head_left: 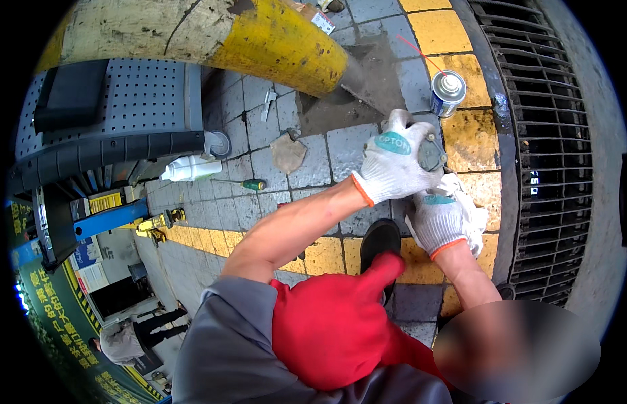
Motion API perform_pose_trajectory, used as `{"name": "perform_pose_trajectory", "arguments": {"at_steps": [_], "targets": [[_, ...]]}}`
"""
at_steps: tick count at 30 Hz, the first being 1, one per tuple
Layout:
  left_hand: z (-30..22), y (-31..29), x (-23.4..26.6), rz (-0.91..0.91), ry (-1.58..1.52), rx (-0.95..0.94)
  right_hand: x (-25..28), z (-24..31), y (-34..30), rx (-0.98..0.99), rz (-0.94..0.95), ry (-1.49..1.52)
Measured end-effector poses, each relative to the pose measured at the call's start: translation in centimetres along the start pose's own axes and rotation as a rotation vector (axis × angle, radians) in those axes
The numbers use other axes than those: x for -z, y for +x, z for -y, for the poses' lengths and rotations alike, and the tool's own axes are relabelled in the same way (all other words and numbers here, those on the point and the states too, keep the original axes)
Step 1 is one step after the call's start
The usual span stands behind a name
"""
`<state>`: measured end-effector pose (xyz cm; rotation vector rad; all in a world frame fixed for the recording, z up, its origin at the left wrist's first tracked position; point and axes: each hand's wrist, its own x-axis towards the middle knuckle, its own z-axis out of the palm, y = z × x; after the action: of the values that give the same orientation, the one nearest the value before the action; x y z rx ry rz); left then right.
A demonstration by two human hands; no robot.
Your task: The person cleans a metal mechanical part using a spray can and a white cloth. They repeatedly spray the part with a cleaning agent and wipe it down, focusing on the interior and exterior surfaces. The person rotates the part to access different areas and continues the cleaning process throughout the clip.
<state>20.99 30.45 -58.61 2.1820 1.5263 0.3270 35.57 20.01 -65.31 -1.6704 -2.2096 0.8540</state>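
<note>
Over the tiled floor [340,151], my gloved left hand [394,161] is closed around a dark grey, roundish part [432,154]. Its exact kind I cannot make out. Just below it, my gloved right hand [438,219] grips a crumpled white cloth [470,207]. The cloth lies close under the grey part; whether they touch is hidden by the gloves. Both gloves are white knit with orange cuffs. Beyond my hands an aerosol can [448,94] with a thin red straw stands upright on the yellow tiles.
A yellow-and-white pole [280,47] crosses the far side. At the left stands a grey tool cart [135,87], near a white bottle [191,168], a green-handled screwdriver [254,184] and a flat brown piece [288,153]. A metal drain grate [549,168] runs along the right. Another person [125,343] stands far left.
</note>
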Motion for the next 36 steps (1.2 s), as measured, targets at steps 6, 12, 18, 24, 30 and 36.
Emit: {"name": "perform_pose_trajectory", "arguments": {"at_steps": [6,12,18,24,30,36], "targets": [[-0.1,-0.3,1.3,0.035,-0.051,0.13,2.7,0.7,1.0,-0.31,0.374,0.819],[0.9,0.0,1.5,-0.05,-0.165,0.005,3.7,0.5,0.6,-0.483,0.38,1.501],[1.2,0.2,1.2,-0.214,-0.274,0.043,3.9,1.2,-0.2,-0.446,0.309,2.136],[3.0,0.3,1.1,-0.185,-0.57,0.229,1.7,-0.3,-1.0,-0.321,0.267,2.479],[4.3,0.5,3.4,-0.125,-1.041,0.343,3.7,-1.5,-1.5,-0.235,0.068,2.394],[6.4,-0.4,6.1,-0.065,-1.419,0.346,7.2,-2.7,-0.9,-0.651,0.015,1.751]]}}
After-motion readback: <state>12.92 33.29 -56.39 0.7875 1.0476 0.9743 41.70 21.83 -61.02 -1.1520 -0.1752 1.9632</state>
